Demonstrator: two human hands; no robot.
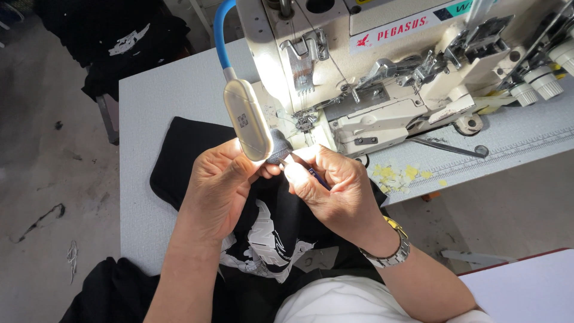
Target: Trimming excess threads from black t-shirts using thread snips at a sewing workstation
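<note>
- White cloth (341, 302) covers your lap at the bottom edge of the view, with a black garment with a white printed graphic (269, 239) spread over it and up onto the table.
- Your right hand (332, 188), a silver metal wristwatch (391, 248) on its wrist, is curled closed, thumb and fingertips pinched on a fold of the black fabric; a small dark blue tool (317, 177) shows in the same grip.
- Your left hand (218, 185) is half closed, its thumb and forefinger pinching the same fold of fabric from the other side, so both hands meet just in front of the needles.
- The garment's held edge sits at the hands, just below a cream oval lamp head (247, 119) on a blue flexible arm (221, 36), which partly hides your left fingertips.
- A pale grey textured work table (149, 197) carries the rest of the garment, which lies to your left of the lamp.
- Scraps of yellow paper or tape (397, 175) lie on the table edge to your right, near a thin metal lever (451, 146).
- A cream industrial sewing machine (406, 78) fills the far side, its needle bar and presser foot (305, 116) just beyond your fingers.
- More dark clothing (119, 42) is piled beyond the table at the far left, over a grey concrete floor (48, 179).
</note>
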